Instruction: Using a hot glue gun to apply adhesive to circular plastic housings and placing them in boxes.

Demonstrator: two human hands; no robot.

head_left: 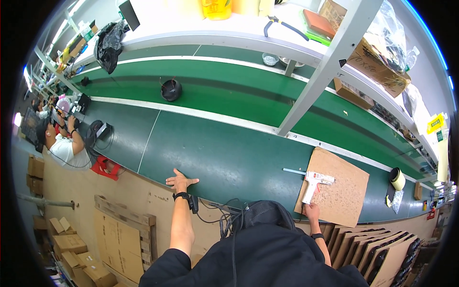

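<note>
My left hand rests at the near edge of the dark green workbench, fingers spread and holding nothing. On the right, my right hand is closed at the bottom end of the handle of a white hot glue gun. A pale blue glue stick sticks out from the gun's left end. Beneath the gun lies a stained sheet of cardboard. My fingers partly hide the handle's lower tip.
A round black housing with red wires sits on the green conveyor belt. Pliers lie on the shelf above. A co-worker works at the far left. A tape roll stands at right; cardboard dividers hold black parts below.
</note>
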